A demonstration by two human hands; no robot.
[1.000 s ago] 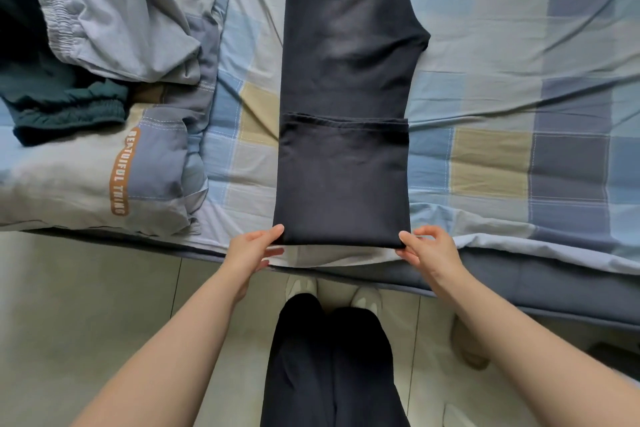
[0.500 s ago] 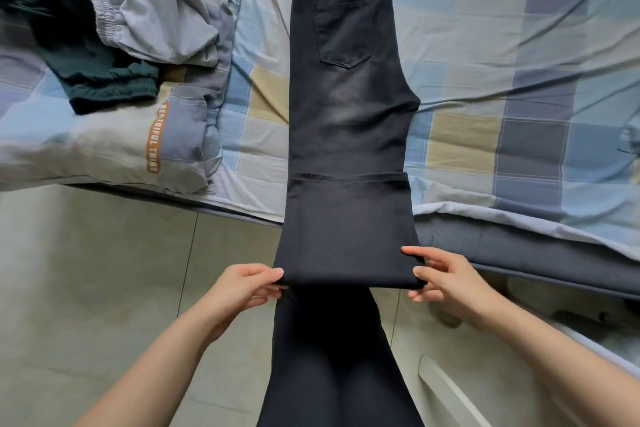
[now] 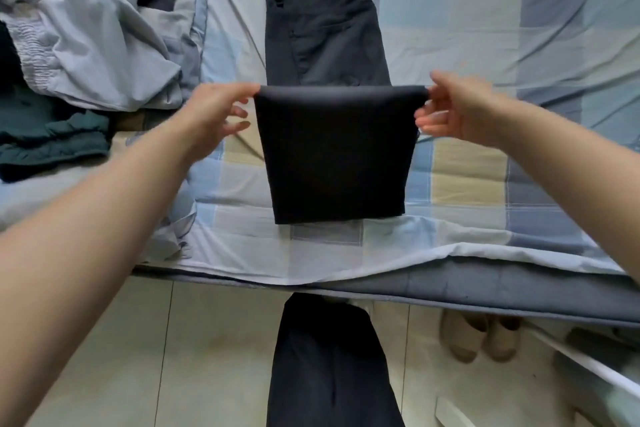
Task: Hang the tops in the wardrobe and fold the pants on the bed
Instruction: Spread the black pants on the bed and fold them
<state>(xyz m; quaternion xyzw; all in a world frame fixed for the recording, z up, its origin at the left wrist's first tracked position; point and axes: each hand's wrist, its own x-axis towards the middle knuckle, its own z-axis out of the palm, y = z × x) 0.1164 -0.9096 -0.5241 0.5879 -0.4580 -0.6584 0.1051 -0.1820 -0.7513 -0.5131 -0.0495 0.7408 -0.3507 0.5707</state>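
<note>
- A bed with a blue, grey and yellow checked sheet fills the top and middle of the frame. Pale floor tiles run along the bottom.
- A heap of other clothes lies in the upper left of the frame, well apart from the fold.
- The black pants lie flat in the middle of the bed, with the waistband near the top. The leg part is lifted up and is being folded over toward the waist.
- What could go wrong: I think the fold may land crooked if one hand goes further than the other. The cloth could also slip out, because only the corners are held.
- The left hand pinches the left corner of the folded edge with thumb and first finger. The other fingers are loose and spread.
- The right hand pinches the right corner the same way, with its lower fingers curled under.
</note>
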